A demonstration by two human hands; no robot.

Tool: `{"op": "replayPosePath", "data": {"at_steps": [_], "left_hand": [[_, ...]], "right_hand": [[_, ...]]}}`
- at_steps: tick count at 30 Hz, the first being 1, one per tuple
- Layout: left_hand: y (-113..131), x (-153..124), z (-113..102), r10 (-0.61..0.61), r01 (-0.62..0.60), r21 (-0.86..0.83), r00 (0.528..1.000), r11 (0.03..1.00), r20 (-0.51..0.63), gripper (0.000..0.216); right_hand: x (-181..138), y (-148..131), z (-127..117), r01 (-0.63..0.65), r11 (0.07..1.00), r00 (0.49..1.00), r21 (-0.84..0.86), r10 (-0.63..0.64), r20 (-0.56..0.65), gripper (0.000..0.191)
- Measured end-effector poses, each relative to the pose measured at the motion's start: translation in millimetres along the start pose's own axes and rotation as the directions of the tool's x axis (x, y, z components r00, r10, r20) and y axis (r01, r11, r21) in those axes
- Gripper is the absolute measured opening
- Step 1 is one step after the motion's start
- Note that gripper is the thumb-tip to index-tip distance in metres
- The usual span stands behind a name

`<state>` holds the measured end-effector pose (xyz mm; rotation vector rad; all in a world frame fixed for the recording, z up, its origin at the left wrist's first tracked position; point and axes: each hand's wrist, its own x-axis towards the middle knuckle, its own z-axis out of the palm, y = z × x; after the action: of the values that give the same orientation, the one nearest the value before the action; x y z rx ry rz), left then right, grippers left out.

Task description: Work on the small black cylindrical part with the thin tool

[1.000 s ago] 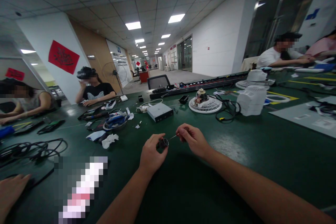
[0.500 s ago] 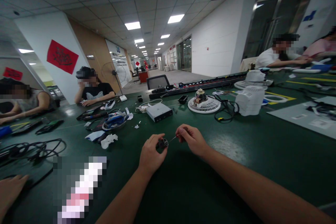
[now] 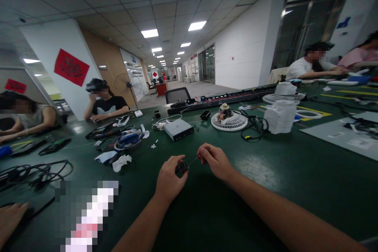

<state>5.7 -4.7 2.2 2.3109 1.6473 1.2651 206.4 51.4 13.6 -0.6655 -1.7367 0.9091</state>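
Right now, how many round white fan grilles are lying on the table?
2. The nearer grille sits beyond the right hand, bearing exposed parts; the farther grille is back to the right, partly covered by a white housing. More could be hidden.

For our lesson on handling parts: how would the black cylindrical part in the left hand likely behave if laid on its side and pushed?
The black cylindrical part would probably roll, since its outline looks round. It is likely stiff, showing no squashing in the left hand. It seems fairly light, as that hand alone holds it.
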Motion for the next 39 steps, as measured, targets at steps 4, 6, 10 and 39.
{"op": "replayPosePath", "data": {"at_steps": [4, 6, 10, 39], "left_hand": [[-1, 0, 1, 0.004, -0.004, 0.005, 1.000, 1.000, 0.012, 0.045], [-1, -1, 0, 0.007, -0.008, 0.010, 1.000, 1.000, 0.018, 0.045], [-1, 0, -1, 0.007, -0.008, 0.025, 0.999, 1.000, 0.032, 0.045], [-4, 0, -1, -0.014, 0.010, 0.099, 0.999, 0.995, 0.039, 0.046]], "right_hand": [[0, -2, 1, 0.008, 1.000, 0.999, -0.014, -0.007, 0.034, 0.038], [0, -3, 1, 0.012, 0.999, 0.999, -0.039, -0.011, 0.040, 0.039], [1, -4, 2, 0.003, 1.000, 0.998, -0.023, -0.002, 0.059, 0.038], [5, -20, -16, 0.217, 0.820, 0.919, -0.529, -0.354, -0.171, 0.023]]}}
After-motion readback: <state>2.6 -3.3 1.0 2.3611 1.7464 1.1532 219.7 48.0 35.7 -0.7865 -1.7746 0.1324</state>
